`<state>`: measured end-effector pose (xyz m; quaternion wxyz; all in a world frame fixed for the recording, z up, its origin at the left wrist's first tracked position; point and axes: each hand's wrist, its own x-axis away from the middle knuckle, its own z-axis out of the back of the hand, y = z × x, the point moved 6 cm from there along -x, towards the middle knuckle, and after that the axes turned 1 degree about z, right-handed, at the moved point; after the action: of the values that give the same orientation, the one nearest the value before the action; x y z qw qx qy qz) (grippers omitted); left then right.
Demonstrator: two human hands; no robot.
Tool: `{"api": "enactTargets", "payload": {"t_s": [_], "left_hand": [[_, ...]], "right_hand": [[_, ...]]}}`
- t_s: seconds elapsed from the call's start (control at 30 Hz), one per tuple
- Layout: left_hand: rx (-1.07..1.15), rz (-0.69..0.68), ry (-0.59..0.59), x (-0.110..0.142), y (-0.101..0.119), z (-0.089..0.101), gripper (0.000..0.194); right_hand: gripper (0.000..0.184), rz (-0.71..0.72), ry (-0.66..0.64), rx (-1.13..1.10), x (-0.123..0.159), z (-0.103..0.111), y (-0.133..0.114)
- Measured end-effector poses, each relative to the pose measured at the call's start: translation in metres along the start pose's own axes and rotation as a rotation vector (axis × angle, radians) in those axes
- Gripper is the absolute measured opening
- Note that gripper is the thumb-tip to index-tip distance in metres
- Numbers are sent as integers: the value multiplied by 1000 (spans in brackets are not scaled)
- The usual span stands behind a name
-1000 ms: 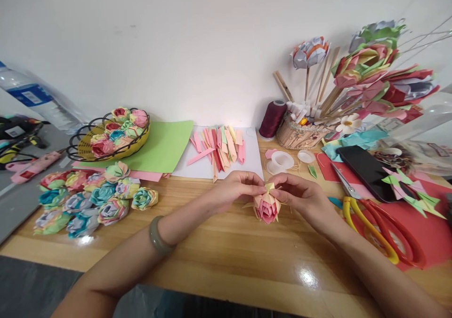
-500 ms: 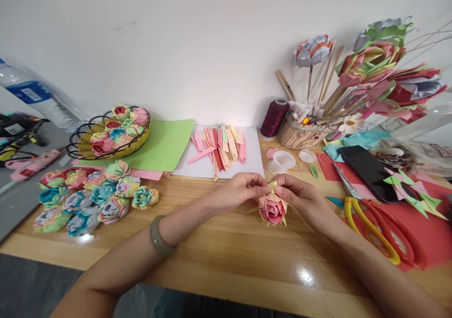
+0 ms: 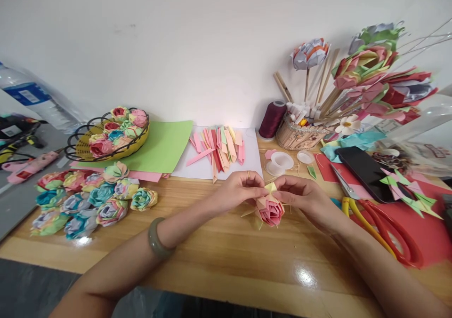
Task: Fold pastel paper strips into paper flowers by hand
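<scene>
Paper flower [image 3: 271,212] held over worktop [image 3: 226,257], between front and back edges. Since half-second ago, flower seems to have been turned slightly; yellow petal [image 3: 270,187] probably being settled into place. Flower's top pinched by left hand [image 3: 243,187] and right hand [image 3: 300,194], fingertips nearly meeting, forearms extended from front edge.

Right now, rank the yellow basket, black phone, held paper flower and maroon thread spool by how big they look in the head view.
1. Yellow basket
2. Black phone
Held paper flower and maroon thread spool: smaller, too alike to rank.
</scene>
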<state>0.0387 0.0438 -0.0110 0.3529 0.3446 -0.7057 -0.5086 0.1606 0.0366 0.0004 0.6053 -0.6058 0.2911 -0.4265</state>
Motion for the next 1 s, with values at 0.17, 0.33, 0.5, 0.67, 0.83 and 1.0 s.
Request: {"api": "enactTargets", "payload": {"t_s": [0.17,0.33,0.5,0.67,0.83,1.0], "left_hand": [[36,53,28,-1,-2,2,16],[61,115,18,0,-3,2,13],[5,99,6,2,-3,0,12],[-120,46,48,1,-1,2,11],[-284,-33,113,2,4,4,8],[-379,-74,178,6,7,5,7]], "right_hand": [[22,23,78,21,0,3,-1],[22,-8,79,-9,0,2,-1],[27,-9,77,-7,0,-1,-1],[31,23,58,48,1,-4,0],[29,69,75,130,1,-3,1],[25,106,105,183,1,-2,1]]}}
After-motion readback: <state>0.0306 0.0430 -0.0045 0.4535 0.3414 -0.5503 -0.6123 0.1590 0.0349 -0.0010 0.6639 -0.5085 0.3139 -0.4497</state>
